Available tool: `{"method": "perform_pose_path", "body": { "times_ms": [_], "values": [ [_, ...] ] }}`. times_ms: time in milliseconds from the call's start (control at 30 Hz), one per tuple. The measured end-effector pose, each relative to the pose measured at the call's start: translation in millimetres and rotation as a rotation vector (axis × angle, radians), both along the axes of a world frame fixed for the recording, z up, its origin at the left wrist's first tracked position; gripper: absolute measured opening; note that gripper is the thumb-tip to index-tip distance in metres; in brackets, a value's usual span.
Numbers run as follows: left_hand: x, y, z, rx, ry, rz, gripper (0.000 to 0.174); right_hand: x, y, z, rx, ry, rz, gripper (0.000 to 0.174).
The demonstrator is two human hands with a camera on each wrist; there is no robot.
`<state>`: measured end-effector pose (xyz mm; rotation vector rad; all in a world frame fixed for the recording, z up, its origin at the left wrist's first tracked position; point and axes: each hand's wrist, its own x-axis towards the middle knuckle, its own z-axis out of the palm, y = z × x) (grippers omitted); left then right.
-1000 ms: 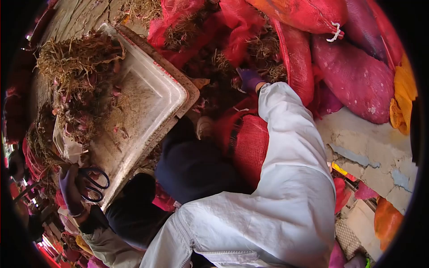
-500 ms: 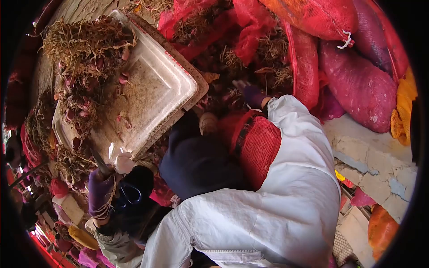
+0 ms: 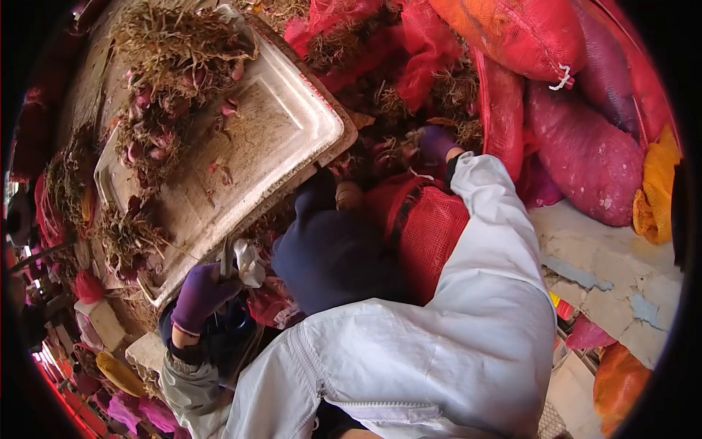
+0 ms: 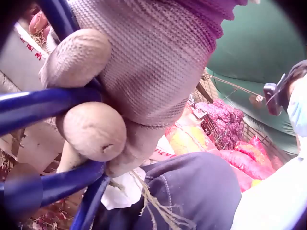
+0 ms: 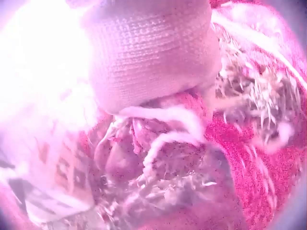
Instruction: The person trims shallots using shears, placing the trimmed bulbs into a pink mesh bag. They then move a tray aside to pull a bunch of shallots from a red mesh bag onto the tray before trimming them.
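My left hand (image 3: 201, 296), in a purple glove with pale fingers, is beside the lower edge of a white foam tray (image 3: 219, 252). It grips scissors with blue handles (image 4: 48, 105), fingers curled through the loops in the left wrist view. A crumpled white scrap (image 3: 251, 263) shows right by the fingertips. My right hand (image 3: 437, 143), also gloved, reaches down into a heap of reddish bulbs with dry stalks, behind a red mesh sack (image 3: 431, 227). In the right wrist view, reddish bulbs (image 5: 122, 160) and white cord (image 5: 170, 115) lie under the glove; its fingers are hidden.
Bunches of dried stalks (image 3: 175, 44) and bulbs lie across the tray's left side. Full red and purple mesh sacks (image 3: 592, 157) stand at the upper right, beside yellow netting (image 3: 653, 194). My dark-trousered knee (image 3: 336, 256) lies between the hands. Cracked flooring (image 3: 607, 263) shows at right.
My left hand has moved right, from the tray's lower left corner toward my knee, with the scissors. My right hand stays at the heap, shifting only slightly. The whole view has swung a little.
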<state>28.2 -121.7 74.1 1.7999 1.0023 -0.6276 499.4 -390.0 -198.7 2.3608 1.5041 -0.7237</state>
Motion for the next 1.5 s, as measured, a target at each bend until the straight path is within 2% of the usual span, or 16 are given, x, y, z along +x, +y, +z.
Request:
{"method": "perform_pose_path", "body": {
  "times_ms": [67, 233, 367, 500, 633, 700, 800, 867, 933, 1033, 1133, 1200, 1267, 1333, 1400, 1500],
  "values": [
    [-12, 2, -16, 0.183, -0.050, -0.239, 0.021, 10, 18, 47, 0.158, 0.178, -0.446, 0.026],
    [-5, -8, 1, 0.152, -0.118, -0.209, 0.021, 3, 5, 117, 0.328, 0.123, -0.231, 0.023],
    [-15, -13, -7, 0.021, -0.127, -0.072, 0.024, -3, -7, 139, 0.534, 0.287, -0.467, 0.031],
    [-21, -14, -17, 0.049, 0.043, -0.281, 0.025, 4, -4, 143, 0.799, 0.485, -0.754, 0.029],
    [-21, -17, -9, 0.017, 0.012, -0.241, 0.027, 22, 3, 93, 0.339, 0.121, -0.332, 0.028],
    [-16, -14, 3, -0.012, 0.054, -0.171, 0.026, -21, 22, 121, 0.057, 0.028, -0.255, 0.028],
    [-17, -4, 10, -0.037, 0.093, -0.097, 0.026, -26, 31, 63, 0.034, 0.089, -0.199, 0.036],
    [-15, 5, 11, 0.014, 0.099, -0.122, 0.024, -30, 45, 38, 0.054, 0.108, -0.189, 0.041],
    [-22, 14, -1, -0.050, 0.076, -0.068, 0.025, -30, 67, 2, -0.068, 0.035, -0.231, 0.078],
    [-12, 25, 4, -0.148, 0.070, 0.036, 0.023, -32, 100, -35, -0.189, 0.030, -0.445, 0.097],
    [-20, 32, -3, -0.245, -0.005, 0.083, 0.018, -21, 91, -132, -0.028, 0.062, -0.568, 0.091],
    [-11, 34, 2, -0.266, -0.001, 0.114, 0.021, -23, 92, -135, 0.072, 0.091, -0.630, 0.088],
    [-4, 34, 9, -0.301, 0.007, 0.141, 0.028, -47, 93, -51, 0.189, 0.186, -0.791, 0.079],
    [5, 37, 12, -0.309, 0.103, 0.147, 0.030, -51, 82, -38, 0.241, 0.225, -0.878, 0.075],
    [5, 36, 10, -0.294, 0.091, 0.150, 0.029, -29, 65, -63, 0.351, 0.189, -0.786, 0.056],
    [0, 31, 10, -0.269, 0.074, 0.179, 0.027, -10, 49, -32, 0.315, -0.017, -0.548, 0.059]
  ]
}}
